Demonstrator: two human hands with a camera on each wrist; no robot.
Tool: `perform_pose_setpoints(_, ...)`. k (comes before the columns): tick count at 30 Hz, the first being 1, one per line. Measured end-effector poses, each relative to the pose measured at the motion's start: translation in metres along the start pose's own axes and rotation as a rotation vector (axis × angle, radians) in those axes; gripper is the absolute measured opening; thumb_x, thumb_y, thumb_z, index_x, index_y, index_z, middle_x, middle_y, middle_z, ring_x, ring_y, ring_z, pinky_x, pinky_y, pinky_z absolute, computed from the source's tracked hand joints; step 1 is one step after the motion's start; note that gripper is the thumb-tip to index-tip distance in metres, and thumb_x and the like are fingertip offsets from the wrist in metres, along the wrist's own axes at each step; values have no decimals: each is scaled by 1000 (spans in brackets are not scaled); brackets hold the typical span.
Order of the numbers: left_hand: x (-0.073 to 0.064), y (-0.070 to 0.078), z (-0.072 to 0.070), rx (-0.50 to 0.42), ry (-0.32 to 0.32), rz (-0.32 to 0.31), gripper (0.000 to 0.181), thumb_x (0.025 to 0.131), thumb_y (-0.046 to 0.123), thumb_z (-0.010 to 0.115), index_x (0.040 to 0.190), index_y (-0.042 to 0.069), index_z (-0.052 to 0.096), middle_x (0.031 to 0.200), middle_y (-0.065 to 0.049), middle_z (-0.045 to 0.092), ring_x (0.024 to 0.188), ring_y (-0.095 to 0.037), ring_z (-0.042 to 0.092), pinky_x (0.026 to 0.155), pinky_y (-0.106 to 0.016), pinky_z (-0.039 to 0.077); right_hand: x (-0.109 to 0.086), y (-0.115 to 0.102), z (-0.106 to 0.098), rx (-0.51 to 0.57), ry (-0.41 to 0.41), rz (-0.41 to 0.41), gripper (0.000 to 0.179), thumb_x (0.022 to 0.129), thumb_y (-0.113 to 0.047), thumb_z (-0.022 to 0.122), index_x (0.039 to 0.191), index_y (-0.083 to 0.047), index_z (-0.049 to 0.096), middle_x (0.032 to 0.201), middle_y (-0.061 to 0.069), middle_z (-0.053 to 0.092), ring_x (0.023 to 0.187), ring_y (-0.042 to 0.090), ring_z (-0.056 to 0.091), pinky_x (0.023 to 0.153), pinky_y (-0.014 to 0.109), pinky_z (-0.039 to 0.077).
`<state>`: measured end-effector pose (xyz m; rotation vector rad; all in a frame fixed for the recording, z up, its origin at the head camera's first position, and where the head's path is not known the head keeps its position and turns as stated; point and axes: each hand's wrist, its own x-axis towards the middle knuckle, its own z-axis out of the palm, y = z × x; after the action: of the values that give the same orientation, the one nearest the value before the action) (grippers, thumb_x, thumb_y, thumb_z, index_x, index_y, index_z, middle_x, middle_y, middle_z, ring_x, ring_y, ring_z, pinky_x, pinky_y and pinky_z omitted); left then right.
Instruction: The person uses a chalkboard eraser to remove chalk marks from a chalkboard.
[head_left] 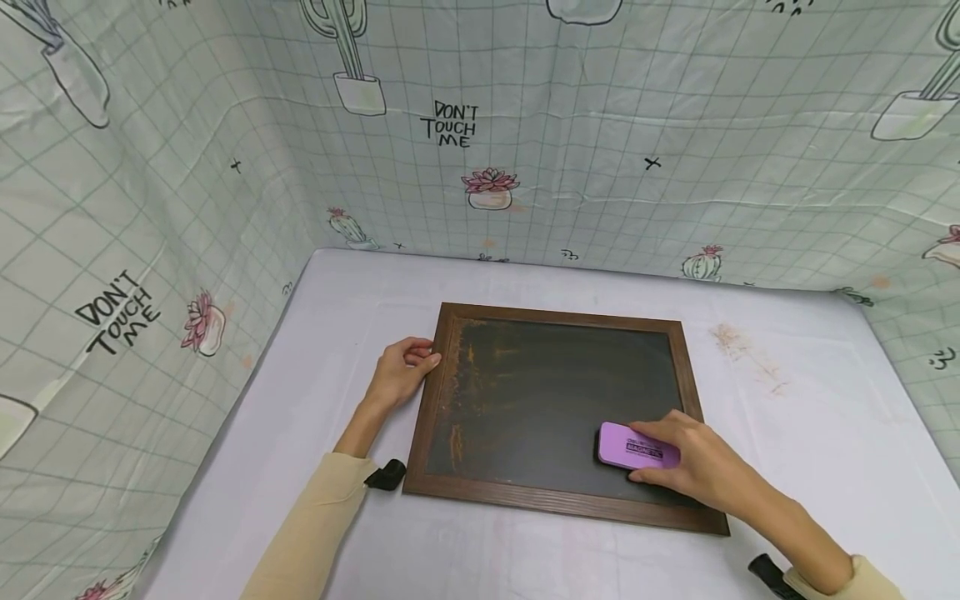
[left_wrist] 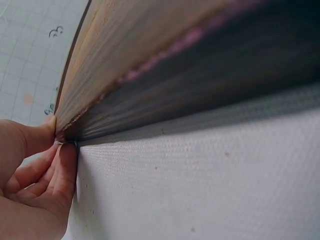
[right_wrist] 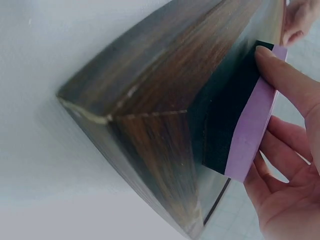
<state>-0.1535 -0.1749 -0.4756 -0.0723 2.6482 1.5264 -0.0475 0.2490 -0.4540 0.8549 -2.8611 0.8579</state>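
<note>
A small chalkboard (head_left: pixel 555 400) with a brown wooden frame lies flat on the table. Orange-brown chalk smears mark its left part, while the right part looks dark and mostly clean. My right hand (head_left: pixel 693 458) grips a purple eraser (head_left: pixel 637 447) by its sides, thumb against fingers. The eraser's black felt (right_wrist: pixel 235 120) faces the board near the lower right, as the right wrist view shows. At the upper left edge, my left hand (head_left: pixel 403 371) pinches the wooden frame (left_wrist: pixel 95 85) between thumb and fingers.
Under the board is a white tablecloth (head_left: pixel 360 308). Brown dust (head_left: pixel 731 342) is scattered on it right of the board. A grid-patterned curtain with cactus drawings (head_left: pixel 562 167) stands behind and at both sides. Black straps sit at both cuffs.
</note>
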Motion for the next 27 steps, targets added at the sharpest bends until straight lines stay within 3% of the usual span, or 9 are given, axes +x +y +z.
perform_pose_setpoints(16,0,-1,2,2,19,5,32,97,10,73,123,-7,67,102,-16,67,86,-22,61,76,-27,45,-2,9,2,69,114,-67,61,68,-15,97,121,2,73,99,-3,66,83,4,52,66,13,44)
perform_pose_setpoints(27,-1,0,1,8,14,22,33,97,10,72,125,-8,66,104,-19,68,91,-30,65,78,-31,47,6,17,-4,34,155,-53,63,64,-15,98,120,1,74,99,1,67,83,5,54,68,13,43)
